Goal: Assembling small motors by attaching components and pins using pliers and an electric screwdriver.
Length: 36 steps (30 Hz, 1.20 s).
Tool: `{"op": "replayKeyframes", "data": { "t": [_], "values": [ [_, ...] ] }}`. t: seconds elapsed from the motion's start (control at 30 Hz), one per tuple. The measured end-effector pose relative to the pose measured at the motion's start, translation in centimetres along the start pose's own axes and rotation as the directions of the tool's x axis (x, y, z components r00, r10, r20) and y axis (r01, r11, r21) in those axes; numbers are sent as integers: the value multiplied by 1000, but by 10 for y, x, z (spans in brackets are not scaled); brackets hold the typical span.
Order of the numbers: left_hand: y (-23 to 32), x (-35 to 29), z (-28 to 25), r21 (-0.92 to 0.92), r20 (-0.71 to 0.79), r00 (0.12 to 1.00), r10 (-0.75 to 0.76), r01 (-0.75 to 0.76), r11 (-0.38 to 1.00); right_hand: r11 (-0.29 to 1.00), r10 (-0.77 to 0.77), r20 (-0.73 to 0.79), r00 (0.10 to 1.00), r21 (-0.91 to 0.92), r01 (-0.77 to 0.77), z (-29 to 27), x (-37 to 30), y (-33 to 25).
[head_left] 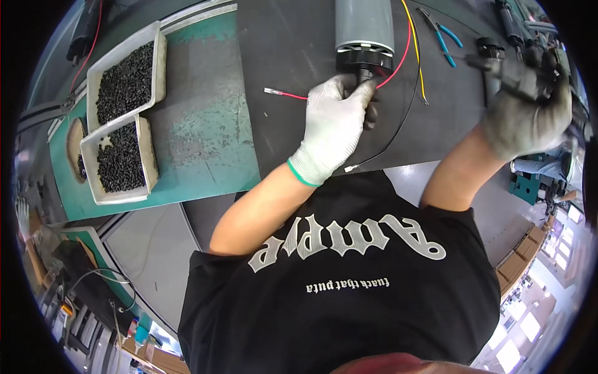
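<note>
A grey cylinder (364, 23) with a black end cap (366, 61) lies on the dark mat, looking like a tubular motor. My left hand (330, 121), in a white glove with dark fingertips, is closed at the narrow black ribbed stem (365, 76) below that cap. Thumb and fingers pinch it, hiding part. A red wire (293, 96) with a clear-sleeved connector sticks out left of this hand. Yellow wire (422, 78) and black wire (408, 115) trail to its right. My right hand (529, 118), gloved too, is raised at the right near dark cylindrical parts; motion smears its fingers.
Two white bins (161, 68) of small black pieces stand on the green surface (208, 124) at left, beside a round tray (73, 146). Blue-handled pliers (443, 43) lie right of the wires. Black cylinders (491, 47) stand at the mat's far right.
</note>
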<state>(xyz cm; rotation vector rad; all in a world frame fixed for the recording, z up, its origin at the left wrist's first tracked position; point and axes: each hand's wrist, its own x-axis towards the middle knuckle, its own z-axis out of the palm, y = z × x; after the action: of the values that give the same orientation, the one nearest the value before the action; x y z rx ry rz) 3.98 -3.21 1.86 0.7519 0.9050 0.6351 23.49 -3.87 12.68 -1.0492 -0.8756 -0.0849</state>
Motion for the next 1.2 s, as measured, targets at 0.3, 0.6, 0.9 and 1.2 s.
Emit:
{"op": "replayKeyframes", "data": {
  "t": [0.3,0.6,0.9,1.2],
  "values": [
    [19,-1,-19,669,-3,930,368,-272,692,660,-317,151,936,-674,332,-65,52,124],
    [106,-95,-144,978,-122,650,751,-53,204,222,265,845,464,-522,824,-144,25,222],
    [198,-115,-433,745,-489,544,682,668,2,465,361,318,877,-876,126,-117,10,200],
    [204,-87,-450,731,-530,579,619,682,-11,439,302,437,847,-853,283,-116,8,203]
  ]
}}
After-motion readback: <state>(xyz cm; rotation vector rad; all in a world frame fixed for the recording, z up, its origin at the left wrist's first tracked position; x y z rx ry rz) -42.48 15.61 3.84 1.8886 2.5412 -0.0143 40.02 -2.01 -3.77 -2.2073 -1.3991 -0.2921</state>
